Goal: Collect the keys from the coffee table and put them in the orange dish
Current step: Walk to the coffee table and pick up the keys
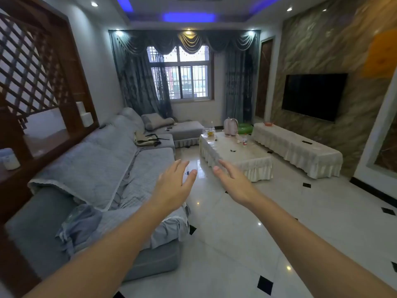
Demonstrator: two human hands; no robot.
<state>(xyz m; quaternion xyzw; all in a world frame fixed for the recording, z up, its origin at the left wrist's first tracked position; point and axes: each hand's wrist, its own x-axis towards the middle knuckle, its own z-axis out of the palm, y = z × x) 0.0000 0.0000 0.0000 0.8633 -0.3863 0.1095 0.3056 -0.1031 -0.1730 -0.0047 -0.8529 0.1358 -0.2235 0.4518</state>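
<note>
Both my arms reach forward over the floor. My left hand (174, 186) and my right hand (233, 181) are open and hold nothing. Ahead stands the coffee table (253, 160) under a cream cloth. A small dark thing that looks like the keys (233, 150) lies near its middle, well beyond my hands. The orange dish (268, 124) sits at the far end of the long TV bench (300, 151) on the right, apart from the coffee table.
A grey sofa (103, 173) runs along the left. On the coffee table are a pink backpack (231, 126), a small bottle (245, 141) and a bag of fruit (209, 131). A TV (313, 96) hangs above the bench. The floor is glossy white tile.
</note>
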